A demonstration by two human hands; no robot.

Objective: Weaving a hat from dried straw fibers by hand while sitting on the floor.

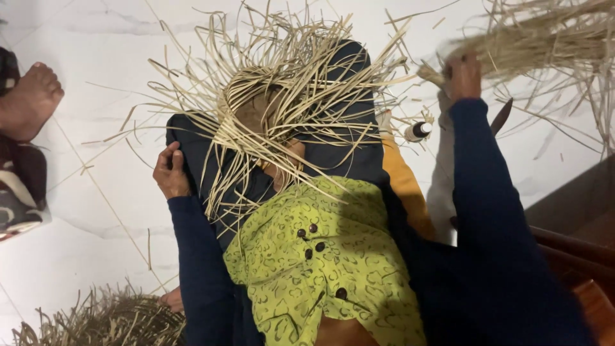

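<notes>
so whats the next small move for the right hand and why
Probably draw a few strips from the pale dry straw bundle toward the half-woven straw piece on the lap: the right hand grips that bundle, while the left hand rests beside the weave.

The half-woven piece (282, 115) at upper centre is dry, pale straw-coloured strips, flat, stiff and faintly shiny. The bundle (538, 45) at upper right is the same matt, fibrous stuff, as is the rough heap (109, 320) at lower left. The floor (96, 154) is smooth, glossy white tile. The sleeves (493, 211) are soft, matt dark blue cloth; the green printed cloth (320, 256) carries dark glossy buttons. At right, polished reddish wood (576, 218).
</notes>
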